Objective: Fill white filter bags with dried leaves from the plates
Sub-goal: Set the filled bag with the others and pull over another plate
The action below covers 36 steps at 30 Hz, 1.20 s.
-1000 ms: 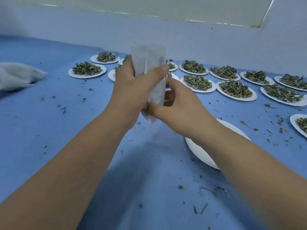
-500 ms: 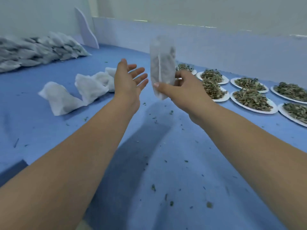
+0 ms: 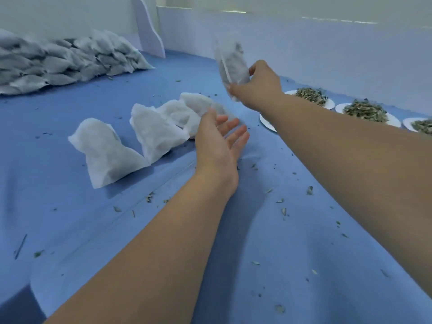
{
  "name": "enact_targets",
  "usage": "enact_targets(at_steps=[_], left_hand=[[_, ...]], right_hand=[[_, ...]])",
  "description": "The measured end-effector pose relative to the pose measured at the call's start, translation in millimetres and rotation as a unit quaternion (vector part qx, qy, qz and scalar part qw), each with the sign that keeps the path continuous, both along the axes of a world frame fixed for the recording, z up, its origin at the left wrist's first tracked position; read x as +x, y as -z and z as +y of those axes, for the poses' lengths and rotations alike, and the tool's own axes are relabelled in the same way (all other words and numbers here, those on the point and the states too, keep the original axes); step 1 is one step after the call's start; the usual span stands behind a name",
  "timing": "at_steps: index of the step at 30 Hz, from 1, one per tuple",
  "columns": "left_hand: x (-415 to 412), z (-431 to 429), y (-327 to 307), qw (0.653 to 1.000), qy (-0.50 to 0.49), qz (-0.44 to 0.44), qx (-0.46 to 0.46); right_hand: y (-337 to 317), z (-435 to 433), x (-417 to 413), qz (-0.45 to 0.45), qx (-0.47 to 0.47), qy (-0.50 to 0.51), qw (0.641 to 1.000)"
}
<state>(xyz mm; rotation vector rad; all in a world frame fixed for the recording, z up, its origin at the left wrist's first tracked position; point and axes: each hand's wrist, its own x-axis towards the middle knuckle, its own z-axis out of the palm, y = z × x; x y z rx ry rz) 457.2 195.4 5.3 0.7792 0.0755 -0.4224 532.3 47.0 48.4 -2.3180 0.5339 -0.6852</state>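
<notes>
Lowering the left hand [image 3: 217, 141] away from the white filter bag [image 3: 232, 64] since half a second ago, when keeping it level beside that bag. Hovering it now low over the blue cloth [image 3: 280, 253], fingers straight and spread, gripping nothing. Overlapping the third filled bag [image 3: 187, 108] with the fingertips, contact impossible to tell.

Holding the filter bag raised with the right hand [image 3: 259, 87], pinching its lower end between thumb and curled fingers. Tilting it with the top leaning left, dark dried leaves showing through the mesh, all blurred.

Lying in a loose row left of the left hand: the nearest filled bag [image 3: 105, 153], the second filled bag [image 3: 154, 132] just beside it, then the third.

Lying stacked far left against the wall: a big pile of filled bags [image 3: 58, 59], next to a white bracket [image 3: 149, 31].

Sitting in a line at right below the white barrier [image 3: 304, 43]: paper plates [image 3: 330, 104] heaped with dried leaves [image 3: 364, 111], plus one plate edge [image 3: 266, 121] peeking out from under the right forearm.

Lying scattered over the cloth: leaf scraps [image 3: 282, 210].
</notes>
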Motion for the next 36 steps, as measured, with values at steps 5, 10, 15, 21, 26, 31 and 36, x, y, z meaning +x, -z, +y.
enact_targets(at_steps=[5, 10, 15, 21, 26, 31, 36], left_hand=[[1, -5, 6, 1.0, 0.009, -0.014, 0.024], [-2, -8, 6, 0.999, 0.016, -0.031, 0.037], [-5, -5, 1, 0.997, 0.028, -0.05, 0.057], [-16, -7, -2, 0.985, 0.062, -0.114, 0.115], [-21, -26, -5, 0.959, 0.047, -0.212, 0.182], [11, -77, -19, 0.95, 0.008, -0.181, 0.255], [19, -103, 7, 0.871, -0.044, -0.269, 0.409]], right_hand=[[12, 2, 29, 0.22, -0.151, 0.004, 0.964], [1, 6, 24, 0.248, -0.109, -0.025, 0.962], [-9, -8, -11, 0.18, -0.051, -0.028, 0.982], [-22, -40, -82, 0.167, -0.063, 0.019, 0.984], [-32, -65, -128, 0.197, -0.081, 0.048, 0.976], [-23, -84, -140, 0.218, -0.091, 0.08, 0.969], [-16, -103, -132, 0.223, -0.085, 0.085, 0.967]])
